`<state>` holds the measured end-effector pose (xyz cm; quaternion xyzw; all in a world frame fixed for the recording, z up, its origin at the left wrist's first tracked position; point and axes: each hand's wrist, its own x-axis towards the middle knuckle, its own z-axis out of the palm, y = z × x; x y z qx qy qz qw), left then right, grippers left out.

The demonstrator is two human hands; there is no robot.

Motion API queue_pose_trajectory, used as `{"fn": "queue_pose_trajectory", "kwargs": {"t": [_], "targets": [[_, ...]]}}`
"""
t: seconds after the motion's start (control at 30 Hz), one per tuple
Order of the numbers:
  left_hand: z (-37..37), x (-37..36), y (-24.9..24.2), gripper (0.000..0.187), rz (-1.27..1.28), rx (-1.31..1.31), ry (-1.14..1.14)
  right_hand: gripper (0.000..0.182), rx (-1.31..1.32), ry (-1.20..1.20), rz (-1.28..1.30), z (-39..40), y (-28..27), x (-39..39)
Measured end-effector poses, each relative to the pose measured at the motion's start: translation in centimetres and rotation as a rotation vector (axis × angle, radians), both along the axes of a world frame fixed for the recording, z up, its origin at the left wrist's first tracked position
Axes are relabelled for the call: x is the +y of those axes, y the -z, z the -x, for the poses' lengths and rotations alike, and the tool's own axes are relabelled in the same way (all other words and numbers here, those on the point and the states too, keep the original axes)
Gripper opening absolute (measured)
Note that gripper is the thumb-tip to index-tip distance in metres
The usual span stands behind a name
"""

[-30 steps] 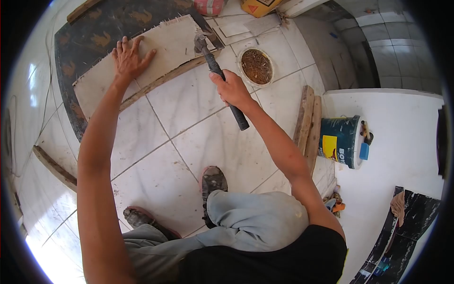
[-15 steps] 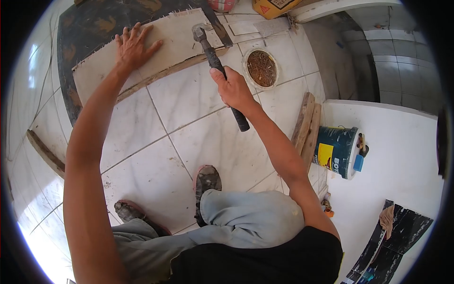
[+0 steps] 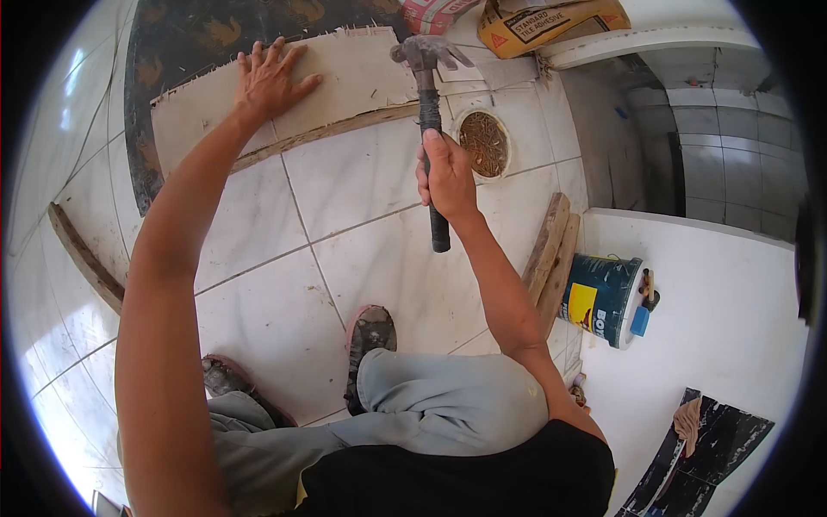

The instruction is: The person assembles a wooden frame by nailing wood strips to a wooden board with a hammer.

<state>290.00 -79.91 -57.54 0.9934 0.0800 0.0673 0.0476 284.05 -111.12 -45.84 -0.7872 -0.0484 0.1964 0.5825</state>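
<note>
My left hand (image 3: 269,84) lies flat with spread fingers on a pale board (image 3: 345,82) with ragged edges. Under the board's near edge runs a strip of wood (image 3: 323,131), and a dark patterned sheet (image 3: 194,43) lies beneath. My right hand (image 3: 450,177) is wrapped round the black handle of a claw hammer (image 3: 428,95). The hammer's head is up, by the board's right end, touching nothing that I can make out. Just right of the hammer stands a round tub of nails (image 3: 484,144).
A yellow tile adhesive bag (image 3: 551,26) and a red and white bag (image 3: 435,13) are at the top. Wood pieces (image 3: 551,250) lean near a dark green bucket (image 3: 603,297) on the right. Another wood strip (image 3: 86,258) lies left. Black tile pieces (image 3: 724,439) are lower right.
The hammer in my right hand has swung up and right, away from the board, and now stands more upright. My left hand stays on the board. The whole view has shifted slightly.
</note>
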Motion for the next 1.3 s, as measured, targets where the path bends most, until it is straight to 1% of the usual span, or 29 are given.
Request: {"fn": "queue_pose_trajectory", "kwargs": {"t": [0.03, 0.1, 0.13, 0.17, 0.23, 0.27, 0.3, 0.37, 0.4, 0.43, 0.5, 0.53, 0.57, 0.6, 0.63, 0.7, 0.73, 0.77, 0.83, 0.87, 0.93, 0.97, 1.03, 1.07, 1.13, 1.2, 1.23, 1.27, 1.3], "targets": [[-0.5, 0.3, -0.4, 0.077, 0.005, -0.012, -0.008, 0.049, -0.008, -0.015, 0.005, -0.1, 0.4, 0.2], [-0.6, 0.5, -0.1, 0.077, -0.001, -0.01, -0.015, 0.05, -0.072, 0.089, -0.179, 1.1, 2.5, 0.2], [-0.7, 0.3, -0.1, 0.077, -0.014, -0.02, -0.017, 0.051, 0.105, 0.027, -0.014, 0.4, 3.2, 0.0], [-0.5, 0.1, -0.2, 0.077, -0.012, -0.025, -0.02, 0.051, 0.099, 0.024, -0.011, -0.2, 2.7, -0.1], [-0.6, 0.1, -0.7, 0.076, 0.001, 0.024, -0.023, 0.05, 0.195, -0.055, 0.27, -2.0, 0.5, 0.3], [-0.7, 0.5, -0.6, 0.076, -0.001, 0.028, -0.025, 0.05, 0.123, -0.038, 0.208, -1.6, -0.1, 0.5], [-0.8, 0.3, -0.4, 0.078, -0.036, 0.027, -0.014, 0.05, 0.137, -0.032, 0.215, -0.7, 0.1, 0.2], [-0.3, 0.2, 0.2, 0.08, -0.06, 0.031, -0.023, 0.053, -0.109, 0.098, -0.101, 0.2, 0.5, 0.4], [-0.4, 0.2, 0.1, 0.079, -0.062, 0.034, -0.021, 0.053, -0.133, 0.118, -0.14, 0.8, 2.5, 0.5], [-0.6, 0.2, -0.2, 0.079, -0.062, 0.032, -0.023, 0.054, 0.05, 0.086, 0.004, 0.4, 3.9, 0.0], [-0.1, -0.3, -1.2, 0.078, -0.044, 0.072, -0.027, 0.054, 0.265, 0.017, 0.201, -1.5, 3.3, -0.4], [-0.3, -0.1, -1.7, 0.078, -0.039, 0.109, -0.029, 0.054, 0.252, 0.005, 0.198, -2.3, 2.9, -0.9], [-0.6, 0.4, -1.6, 0.078, -0.046, 0.11, -0.038, 0.053, 0.164, 0.027, 0.127, -2.2, 1.8, -0.8], [-0.5, 0.2, -1.0, 0.078, -0.053, 0.08, -0.027, 0.052, 0.093, 0.064, 0.065, -1.4, 1.5, -0.9], [-0.4, 0.1, -0.5, 0.079, -0.056, 0.045, -0.029, 0.052, 0.104, 0.058, 0.071, -1.2, 2.0, -0.8], [-0.3, -0.2, -0.4, 0.079, -0.05, 0.05, -0.021, 0.051, -0.12, 0.125, -0.18, 0.0, 3.3, -0.4], [-0.5, 0.0, -0.5, 0.079, -0.051, 0.055, -0.026, 0.053, -0.095, 0.083, -0.067, -0.1, 4.7, -0.3], [-0.5, 0.0, -0.9, 0.079, -0.052, 0.061, -0.032, 0.053, 0.16, -0.005, 0.124, -0.9, 4.6, 0.2], [-0.4, -0.2, -1.4, 0.078, -0.037, 0.069, -0.035, 0.053, 0.19, -0.007, 0.305, -2.5, 3.6, 0.3], [-0.3, 0.0, -1.4, 0.078, -0.028, 0.095, -0.027, 0.053, 0.183, -0.017, 0.298, -2.7, 3.1, 0.6], [-0.4, 0.1, -1.2, 0.079, -0.029, 0.077, -0.023, 0.053, -0.008, 0.007, 0.102, -1.6, 2.5, 0.3], [-0.2, 0.1, -0.9, 0.079, -0.022, 0.053, -0.023, 0.053, 0.0, 0.001, 0.105, -1.6, 3.9, 0.3], [0.1, -0.2, -0.4, 0.078, -0.008, 0.065, -0.016, 0.053, -0.104, 0.014, 0.091, -1.2, 7.1, -0.6], [-0.4, 0.0, -1.0, 0.077, -0.008, 0.053, -0.028, 0.052, 0.147, -0.048, 0.295, -2.0, 5.7, -0.3], [-0.5, 0.0, -1.4, 0.077, 0.005, 0.042, -0.033, 0.053, 0.111, -0.033, 0.295, -2.8, 3.9, 0.0], [-0.2, 0.1, -1.2, 0.078, 0.027, 0.047, -0.027, 0.055, 0.023, 0.003, 0.233, -1.9, 4.2, 0.2], [-0.3, 0.3, -1.4, 0.078, 0.028, 0.047, -0.033, 0.055, 0.022, -0.003, 0.234, -2.2, 5.5, 0.0], [-0.1, 0.1, -1.4, 0.078, 0.03, 0.07, -0.036, 0.056, -0.036, -0.038, 0.325, -2.3, 7.7, -0.8], [-0.2, 0.0, -2.0, 0.079, 0.029, 0.082, -0.036, 0.056, -0.104, -0.069, 0.413, -2.0, 7.5, -0.6]]}}
